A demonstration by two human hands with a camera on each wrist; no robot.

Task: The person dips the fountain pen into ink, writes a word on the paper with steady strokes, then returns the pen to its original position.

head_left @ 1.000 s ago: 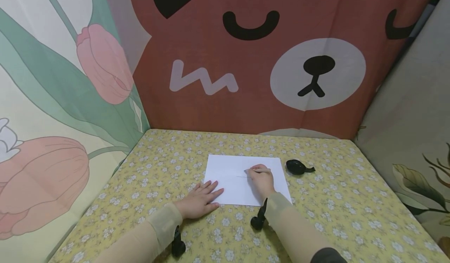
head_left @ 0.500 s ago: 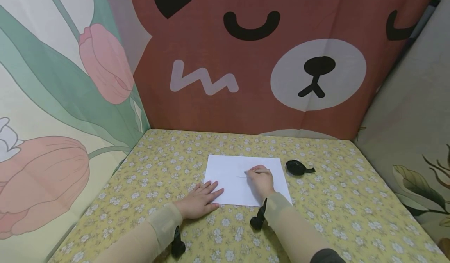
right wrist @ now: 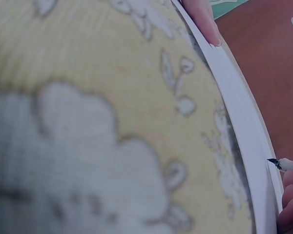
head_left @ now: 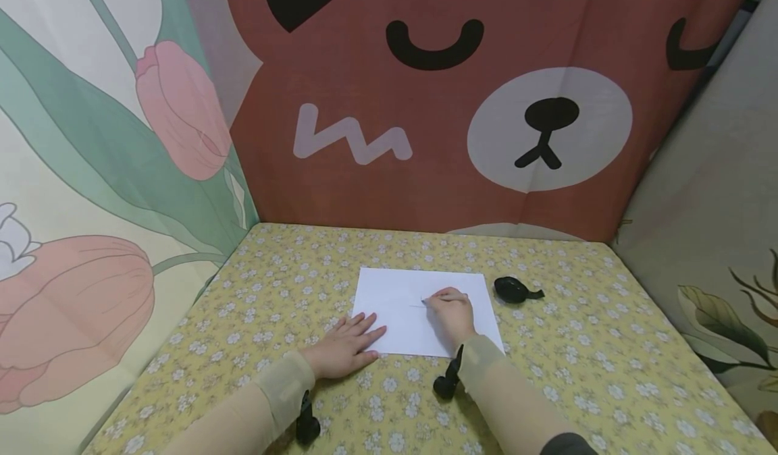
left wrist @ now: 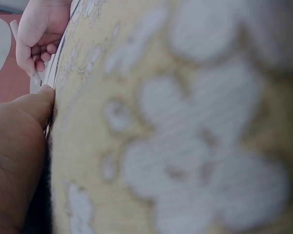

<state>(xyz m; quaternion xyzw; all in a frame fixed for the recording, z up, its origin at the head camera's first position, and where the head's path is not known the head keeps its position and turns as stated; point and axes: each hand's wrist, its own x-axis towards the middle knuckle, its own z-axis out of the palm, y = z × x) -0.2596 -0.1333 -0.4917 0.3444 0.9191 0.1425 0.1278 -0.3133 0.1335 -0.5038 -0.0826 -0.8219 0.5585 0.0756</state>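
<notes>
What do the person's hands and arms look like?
The left hand and right hand are bare. Each wrist has a pale beige cuff and a black, round-ended fitting. A dark grey band or sleeve edge shows on the right forearm.

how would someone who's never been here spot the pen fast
Start from the yellow flowered tablecloth, then find the white paper lying on it. Over the paper, the right hand holds the pen, a slim pale stick with a dark pointed tip. That slender shape sets it apart from the rounded black object lying beside the paper.
</notes>
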